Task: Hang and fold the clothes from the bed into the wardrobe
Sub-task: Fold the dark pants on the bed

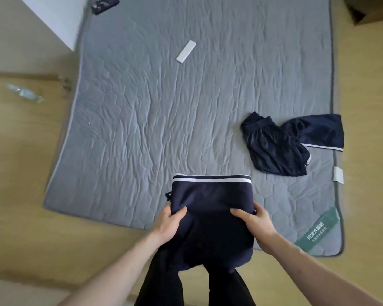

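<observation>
Over the mattress (142, 107) edge, left hand (167, 224) and right hand (255, 221) apparently pinch navy shorts (210, 208).

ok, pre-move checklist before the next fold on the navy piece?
1. Left hand grips the folded navy garment: ok.
2. Right hand grips its other side: ok.
3. White-striped edge flat on the grey mattress pad: ok.
4. Near end fully on the pad: not ok, it hangs off.
5. Second navy garment apart from it: ok.
6. Wardrobe path: cannot tell, not in view.
</observation>
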Demonstrator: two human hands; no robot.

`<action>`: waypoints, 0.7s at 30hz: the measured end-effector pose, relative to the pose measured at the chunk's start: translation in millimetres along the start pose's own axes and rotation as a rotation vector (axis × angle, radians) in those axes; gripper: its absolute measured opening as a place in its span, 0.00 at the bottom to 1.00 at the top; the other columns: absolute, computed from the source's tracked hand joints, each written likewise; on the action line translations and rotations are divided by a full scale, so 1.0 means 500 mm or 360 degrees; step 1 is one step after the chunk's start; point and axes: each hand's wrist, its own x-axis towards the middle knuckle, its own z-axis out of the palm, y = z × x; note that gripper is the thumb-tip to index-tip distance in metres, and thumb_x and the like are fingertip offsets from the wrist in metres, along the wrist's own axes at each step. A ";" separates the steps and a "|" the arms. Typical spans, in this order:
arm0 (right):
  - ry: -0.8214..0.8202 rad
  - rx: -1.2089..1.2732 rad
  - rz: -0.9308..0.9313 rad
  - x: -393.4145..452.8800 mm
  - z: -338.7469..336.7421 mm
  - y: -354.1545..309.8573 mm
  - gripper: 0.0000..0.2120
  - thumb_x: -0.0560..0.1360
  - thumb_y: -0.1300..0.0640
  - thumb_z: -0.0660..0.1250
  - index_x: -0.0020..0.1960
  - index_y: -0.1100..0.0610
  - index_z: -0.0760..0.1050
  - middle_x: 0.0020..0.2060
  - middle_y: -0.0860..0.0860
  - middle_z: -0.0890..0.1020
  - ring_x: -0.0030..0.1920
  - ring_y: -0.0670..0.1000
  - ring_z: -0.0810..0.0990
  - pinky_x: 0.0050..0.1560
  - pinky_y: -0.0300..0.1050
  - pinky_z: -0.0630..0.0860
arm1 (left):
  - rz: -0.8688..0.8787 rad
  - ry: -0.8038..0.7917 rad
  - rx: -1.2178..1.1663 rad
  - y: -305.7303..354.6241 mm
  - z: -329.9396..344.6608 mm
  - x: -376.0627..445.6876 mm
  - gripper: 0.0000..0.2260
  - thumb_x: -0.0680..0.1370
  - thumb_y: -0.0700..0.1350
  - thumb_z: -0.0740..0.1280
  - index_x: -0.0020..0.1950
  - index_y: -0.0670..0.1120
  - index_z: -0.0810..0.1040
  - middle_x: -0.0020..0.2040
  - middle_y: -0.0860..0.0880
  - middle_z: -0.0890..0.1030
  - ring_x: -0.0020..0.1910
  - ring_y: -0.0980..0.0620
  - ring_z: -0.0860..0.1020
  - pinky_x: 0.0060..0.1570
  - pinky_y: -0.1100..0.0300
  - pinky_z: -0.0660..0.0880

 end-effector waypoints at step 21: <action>-0.0663 -0.0539 -0.0515 -0.502 0.568 -0.252 0.23 0.62 0.50 0.76 0.57 0.49 0.80 0.48 0.50 0.88 0.49 0.50 0.87 0.48 0.46 0.82 | 0.0668 0.0669 -0.0818 -0.074 -0.558 -0.578 0.22 0.81 0.36 0.67 0.68 0.60 0.70 0.61 0.61 0.82 0.60 0.62 0.80 0.55 0.70 0.76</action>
